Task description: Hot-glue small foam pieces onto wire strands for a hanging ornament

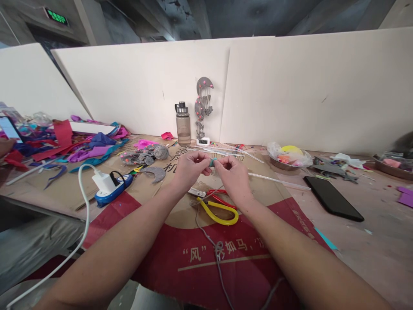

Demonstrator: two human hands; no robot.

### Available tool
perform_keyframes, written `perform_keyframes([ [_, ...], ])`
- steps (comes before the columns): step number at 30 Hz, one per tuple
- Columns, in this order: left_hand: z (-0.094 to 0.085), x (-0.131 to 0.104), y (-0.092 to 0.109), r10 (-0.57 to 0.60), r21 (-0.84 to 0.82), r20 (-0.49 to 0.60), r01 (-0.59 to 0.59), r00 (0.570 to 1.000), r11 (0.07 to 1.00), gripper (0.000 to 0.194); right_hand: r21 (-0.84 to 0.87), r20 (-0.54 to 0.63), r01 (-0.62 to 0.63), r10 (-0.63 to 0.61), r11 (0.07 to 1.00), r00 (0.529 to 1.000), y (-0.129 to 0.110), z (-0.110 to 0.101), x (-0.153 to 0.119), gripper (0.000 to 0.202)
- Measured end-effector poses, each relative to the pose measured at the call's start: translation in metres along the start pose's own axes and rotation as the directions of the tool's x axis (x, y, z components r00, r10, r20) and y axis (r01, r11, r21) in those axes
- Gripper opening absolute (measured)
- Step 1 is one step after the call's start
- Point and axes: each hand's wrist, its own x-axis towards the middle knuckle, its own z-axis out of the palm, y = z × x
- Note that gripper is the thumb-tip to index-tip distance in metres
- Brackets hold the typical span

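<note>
Left hand (192,170), right hand (234,175): both grips pinch small teal piece (213,162) | grey yarn (219,248): lies on printed cardboard (158,262)

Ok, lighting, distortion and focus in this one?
Head view: white boards bright, ceiling dim, green sign glowing. Head view: wide-angle stretch, forearms widening toward the lower corners. Head view: lower left looks soft; teal piece between left hand and right hand too small to read clearly.

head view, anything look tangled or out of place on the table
Yes: the grey cord bunches into a loopy knot-like tangle below the yellow handle, rather than running smoothly. Coloured strips also lie in a jumbled heap on the left. I see no obvious spill.
</note>
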Motion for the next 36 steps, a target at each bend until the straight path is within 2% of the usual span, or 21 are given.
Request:
perform_keyframes([
  [7, -0.002, 0.0, 0.001, -0.012, 0.011, 0.047, 0.011, 0.999, 1.0, 0.01, 0.038, -0.009, -0.013, 0.013, 0.999, 1.0, 0.007, 0.001, 0.004, 0.018],
  [16, -0.008, 0.004, 0.002, -0.056, 0.031, 0.173, 0.051, 0.983, 0.998, 0.006, 0.07, 0.103, -0.022, 0.015, 0.997, 0.995, 0.008, -0.004, 0.005, 0.017],
  [24, -0.014, 0.007, 0.0, -0.166, -0.124, 0.332, 0.218, 0.928, 0.968, 0.027, 0.05, 0.15, -0.094, 0.086, 0.994, 0.985, 0.009, -0.009, 0.008, 0.017],
  [29, -0.015, 0.008, -0.001, -0.164, -0.03, 0.341, 0.185, 0.926, 0.982, 0.028, 0.052, 0.179, -0.116, 0.105, 0.992, 0.978, 0.011, -0.009, 0.009, 0.019],
  [36, -0.009, 0.005, -0.002, -0.158, 0.098, 0.261, 0.137, 0.952, 0.986, 0.022, 0.026, 0.17, -0.069, 0.064, 0.997, 0.983, 0.015, -0.006, 0.006, 0.02],
])
